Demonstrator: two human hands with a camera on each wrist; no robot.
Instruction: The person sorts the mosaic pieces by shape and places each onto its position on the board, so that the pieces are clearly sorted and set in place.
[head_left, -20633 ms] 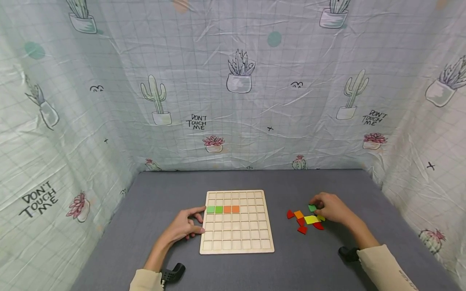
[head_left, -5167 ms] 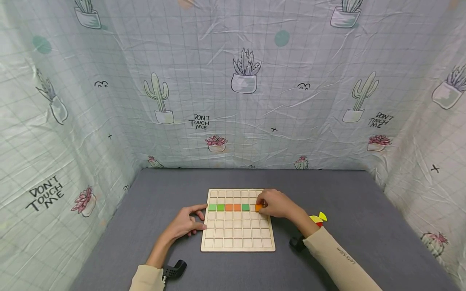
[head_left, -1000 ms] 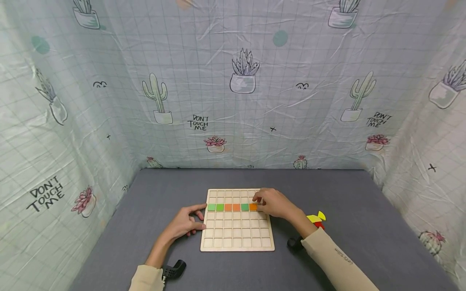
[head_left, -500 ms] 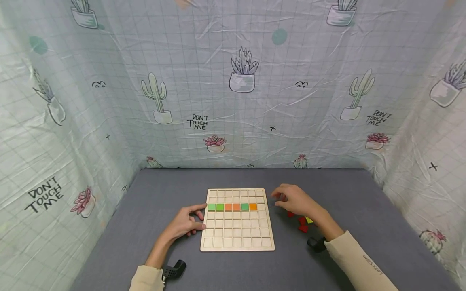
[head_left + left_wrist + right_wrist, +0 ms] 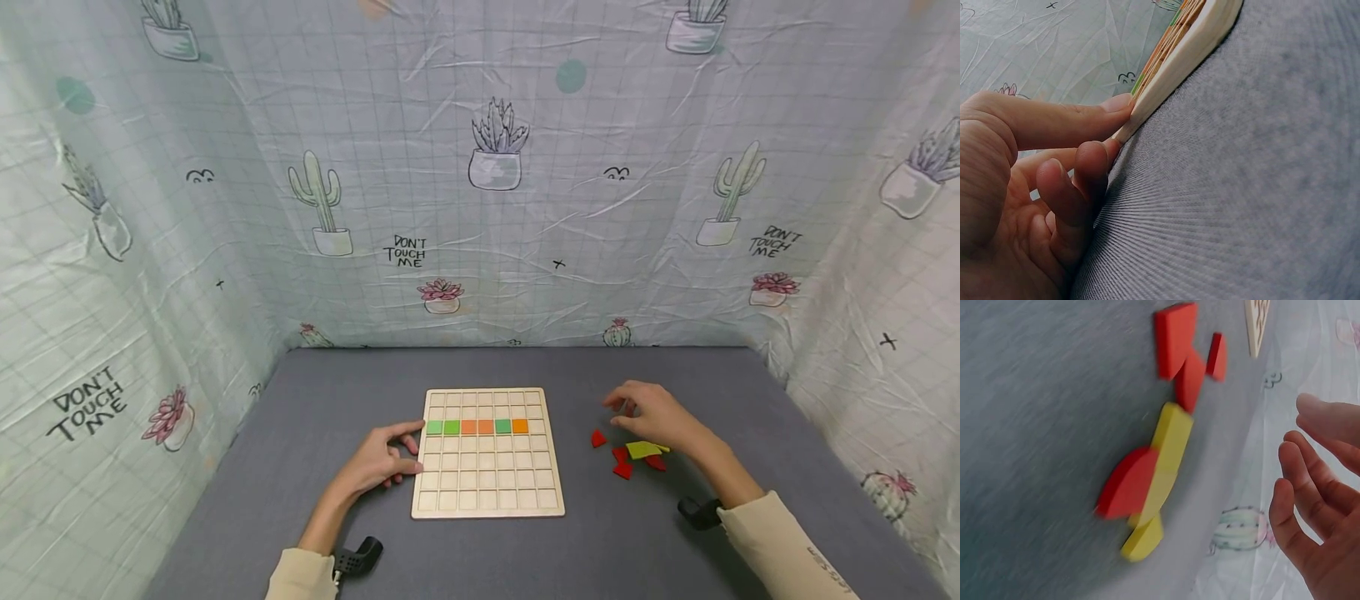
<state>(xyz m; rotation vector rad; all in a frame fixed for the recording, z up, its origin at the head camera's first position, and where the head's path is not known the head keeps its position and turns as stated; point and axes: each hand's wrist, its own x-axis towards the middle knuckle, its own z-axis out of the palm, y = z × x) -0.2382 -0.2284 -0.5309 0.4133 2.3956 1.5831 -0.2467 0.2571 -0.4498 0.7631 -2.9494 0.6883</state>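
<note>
A square wooden grid board [image 5: 487,481] lies on the table. One row holds two light green tiles [image 5: 452,427], two light orange tiles [image 5: 486,427], a darker green tile [image 5: 503,426] and a deeper orange tile [image 5: 521,426]; its rightmost cell is bare. My left hand [image 5: 378,458] touches the board's left edge with thumb and index finger spread apart. To the right, my right hand [image 5: 652,414] hovers with loosely bent fingers and nothing in them, just beyond some loose pieces: yellow pieces [image 5: 1172,434] and several red pieces [image 5: 1129,484], some with curved edges.
One red piece [image 5: 597,438] lies slightly apart, nearer the board. The dark grey table [image 5: 480,567] ends at a hanging cloth [image 5: 375,317] printed with cacti, which encloses the back and sides. A black wrist device [image 5: 360,557] sits by the left sleeve.
The darker green and deeper orange tiles have come from the pile into the row. Over the last second my right hand has left the board and moved right. The left hand stays put.
</note>
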